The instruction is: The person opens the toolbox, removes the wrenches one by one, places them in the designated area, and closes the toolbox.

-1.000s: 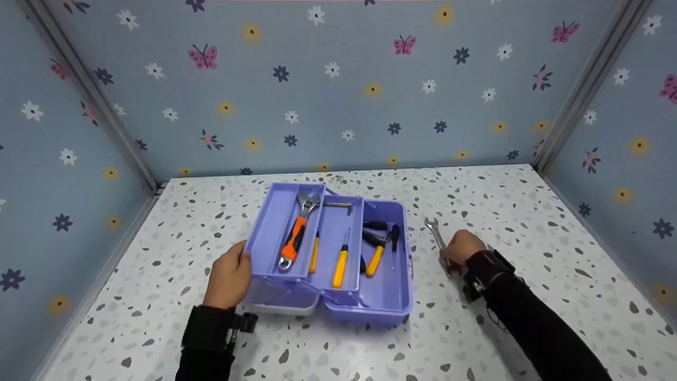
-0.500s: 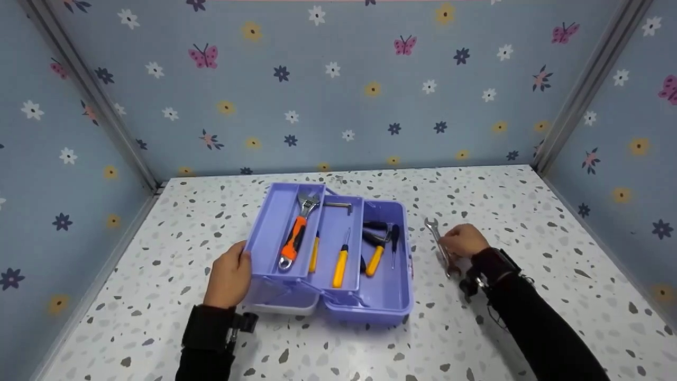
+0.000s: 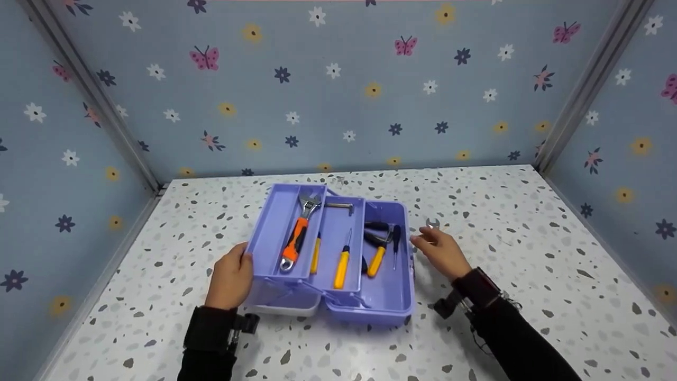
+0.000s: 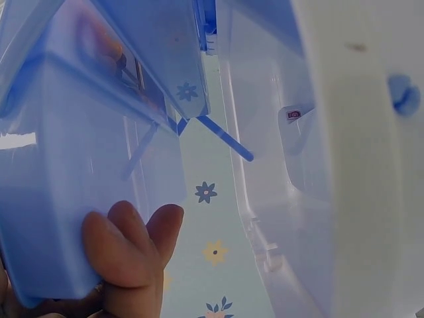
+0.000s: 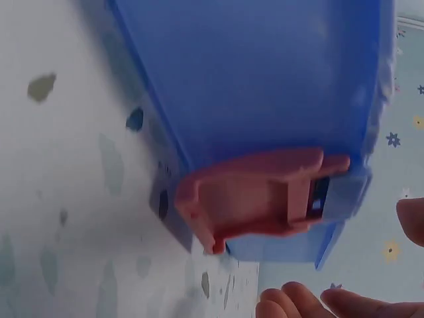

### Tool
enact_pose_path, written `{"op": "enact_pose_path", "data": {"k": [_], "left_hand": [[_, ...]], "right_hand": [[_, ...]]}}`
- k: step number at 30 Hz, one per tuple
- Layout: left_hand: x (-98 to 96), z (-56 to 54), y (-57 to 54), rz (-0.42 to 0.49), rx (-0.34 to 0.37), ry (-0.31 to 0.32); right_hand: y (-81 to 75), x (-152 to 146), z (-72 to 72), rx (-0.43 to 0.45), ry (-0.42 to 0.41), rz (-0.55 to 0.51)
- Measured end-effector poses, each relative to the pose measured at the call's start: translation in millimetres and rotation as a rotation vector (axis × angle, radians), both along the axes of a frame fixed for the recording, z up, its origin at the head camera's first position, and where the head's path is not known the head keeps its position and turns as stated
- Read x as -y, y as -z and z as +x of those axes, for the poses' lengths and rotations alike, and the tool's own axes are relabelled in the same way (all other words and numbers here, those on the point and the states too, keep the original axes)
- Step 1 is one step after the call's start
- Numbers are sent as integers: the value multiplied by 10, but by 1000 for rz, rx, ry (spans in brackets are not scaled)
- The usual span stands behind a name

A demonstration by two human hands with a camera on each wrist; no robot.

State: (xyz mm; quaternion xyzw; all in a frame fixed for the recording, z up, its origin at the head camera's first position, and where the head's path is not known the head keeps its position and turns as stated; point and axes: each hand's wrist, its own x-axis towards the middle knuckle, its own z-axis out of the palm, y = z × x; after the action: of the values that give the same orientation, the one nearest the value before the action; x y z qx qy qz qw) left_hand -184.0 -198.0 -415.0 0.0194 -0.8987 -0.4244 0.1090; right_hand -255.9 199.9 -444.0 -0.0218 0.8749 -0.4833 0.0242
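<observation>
My left hand (image 3: 230,278) grips the left wall of the top tray (image 3: 272,222) of an opened purple toolbox (image 3: 386,317). In the left wrist view its fingers (image 4: 126,252) curl against the tray's underside. Just beside the toolbox's right rim hovers my right hand (image 3: 444,256), fingers loosely spread and holding nothing. Behind it a silver wrench (image 3: 432,222) lies on the table, mostly covered by the hand. The right wrist view shows a pink latch (image 5: 245,199) on the toolbox wall, with the right fingertips (image 5: 291,301) low at the right.
An orange adjustable wrench (image 3: 296,238) lies in the top tray. A yellow screwdriver (image 3: 342,267) and a hex key (image 3: 341,205) are in the middle tray. Yellow-handled pliers (image 3: 376,259) and a small dark screwdriver (image 3: 396,246) lie in the base. Patterned walls (image 3: 338,95) enclose the speckled table (image 3: 502,211).
My right hand has left the wrench on the table and moved left to the toolbox's right side, its fingers loosening. The left hand stays on the tray.
</observation>
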Motion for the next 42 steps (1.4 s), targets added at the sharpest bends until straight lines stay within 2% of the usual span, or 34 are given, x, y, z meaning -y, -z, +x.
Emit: {"op": "enact_pose_path", "data": {"k": [4,9,14,21,25,30,34,38,42], "left_hand": [[5,5,6,-2,-6,6],[3,10,3,-10,-8,4],[-3,9,1,-1,4,-3],[-3,-1,-9,14,24,-14],[-9,16,-60,7,16,-26],[-46,67,-204,11,-42,-15],[-121,84,-404,-36,-86,19],[-220,50,-637,-118,-113,78],[-322,-48,-826,-207,-105,147]], "right_hand": [[30,110,80,5,-11,-29],[121,197,174,6,-25,-133],[192,268,252,-28,-30,-197],[238,300,283,-76,-16,-184],[244,303,283,-78,-15,-173],[248,308,290,-76,-17,-163],[253,298,295,-85,-33,-162],[254,278,297,-73,-34,-157],[252,278,299,-60,-27,-144]]}}
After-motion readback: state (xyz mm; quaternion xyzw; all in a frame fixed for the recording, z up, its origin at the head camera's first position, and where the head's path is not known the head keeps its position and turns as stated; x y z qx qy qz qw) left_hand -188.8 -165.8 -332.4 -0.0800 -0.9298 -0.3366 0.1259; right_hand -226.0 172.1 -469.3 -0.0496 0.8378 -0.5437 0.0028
